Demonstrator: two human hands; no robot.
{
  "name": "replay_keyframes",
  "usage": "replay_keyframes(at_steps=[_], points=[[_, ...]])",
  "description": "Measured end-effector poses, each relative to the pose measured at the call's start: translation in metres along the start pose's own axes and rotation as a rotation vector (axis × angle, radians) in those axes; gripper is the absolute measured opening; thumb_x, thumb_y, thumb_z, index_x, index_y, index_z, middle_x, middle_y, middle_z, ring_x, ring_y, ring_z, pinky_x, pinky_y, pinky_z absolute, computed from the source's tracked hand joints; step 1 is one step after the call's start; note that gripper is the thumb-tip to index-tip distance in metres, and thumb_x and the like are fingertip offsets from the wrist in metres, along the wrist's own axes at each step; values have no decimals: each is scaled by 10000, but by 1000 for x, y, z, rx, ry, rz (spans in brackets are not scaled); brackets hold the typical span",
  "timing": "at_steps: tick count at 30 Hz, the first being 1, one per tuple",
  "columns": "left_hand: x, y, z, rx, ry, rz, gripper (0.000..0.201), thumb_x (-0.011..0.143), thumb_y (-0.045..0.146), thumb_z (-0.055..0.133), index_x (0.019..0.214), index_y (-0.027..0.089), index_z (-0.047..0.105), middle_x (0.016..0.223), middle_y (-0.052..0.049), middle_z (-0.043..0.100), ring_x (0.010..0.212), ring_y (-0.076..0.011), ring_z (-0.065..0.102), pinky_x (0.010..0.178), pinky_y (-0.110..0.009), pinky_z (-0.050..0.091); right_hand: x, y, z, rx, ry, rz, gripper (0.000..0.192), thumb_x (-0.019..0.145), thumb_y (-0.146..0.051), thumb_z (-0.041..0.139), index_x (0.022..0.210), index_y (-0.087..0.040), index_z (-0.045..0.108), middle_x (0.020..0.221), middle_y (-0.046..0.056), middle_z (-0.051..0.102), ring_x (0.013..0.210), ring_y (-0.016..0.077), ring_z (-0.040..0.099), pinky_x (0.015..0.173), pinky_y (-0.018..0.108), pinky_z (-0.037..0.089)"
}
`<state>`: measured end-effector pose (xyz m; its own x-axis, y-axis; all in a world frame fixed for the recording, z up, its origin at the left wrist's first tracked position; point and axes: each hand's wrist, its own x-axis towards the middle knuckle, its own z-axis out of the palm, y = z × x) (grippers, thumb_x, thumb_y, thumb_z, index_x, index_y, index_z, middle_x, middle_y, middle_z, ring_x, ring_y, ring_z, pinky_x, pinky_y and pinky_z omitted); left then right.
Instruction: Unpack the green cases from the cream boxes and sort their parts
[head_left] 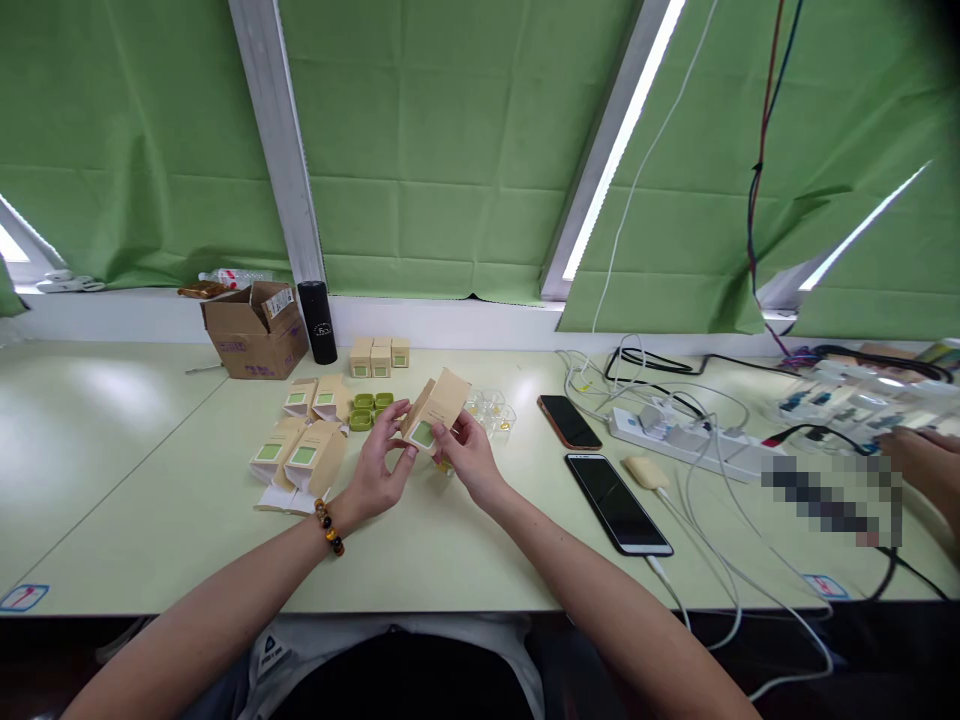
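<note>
Both hands hold one small kraft carton [433,410] with a green label, tilted, just above the table [150,470] at centre. Left hand [379,465] pinches its lower left edge between thumb and fingers; right hand [469,455] grips the lower right side, fingers closed on it. Judgement: thin folded cardboard, very light, stiff along the creases but easily crushed on the flat panels, not slippery; best held at edges and corners. Flat unfolded cartons [300,450] lie just left, green jars [371,408] behind, clear plastic inserts [491,408] near, two phones [615,500] to the right.
</note>
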<state>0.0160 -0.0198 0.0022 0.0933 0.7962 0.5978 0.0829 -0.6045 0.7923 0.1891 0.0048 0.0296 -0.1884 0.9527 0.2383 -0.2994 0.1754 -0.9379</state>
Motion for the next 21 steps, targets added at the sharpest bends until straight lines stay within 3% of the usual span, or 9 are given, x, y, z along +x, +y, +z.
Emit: replay_keyframes(at_steps=[10,15,21], points=[[3,2,2,-32,-17,-40,591,1004,363,647,1531,296,388,1565,-170,463,1353,-310,570,971,-428,581,1,2,-2,-33,-30,-35,521,779,-651,832,1004,-247,593,914,-9,680,516,95,550,490,287,483],[7,6,1,-133,0,-10,494,1019,392,605,1462,273,422,1492,-153,494,1288,-280,595,1022,-437,550,-2,2,-1,-4,-80,-95,561,769,-625,862,1094,-243,611,1029,41,713,615,107,589,545,274,508],[10,12,0,-150,-8,-27,484,995,342,614,1428,260,413,1413,-132,509,1306,-277,563,1067,-442,512,-2,4,-1,-13,-66,-77,523,769,-565,886,1073,-224,631,883,21,694,663,137,638,564,269,533]])
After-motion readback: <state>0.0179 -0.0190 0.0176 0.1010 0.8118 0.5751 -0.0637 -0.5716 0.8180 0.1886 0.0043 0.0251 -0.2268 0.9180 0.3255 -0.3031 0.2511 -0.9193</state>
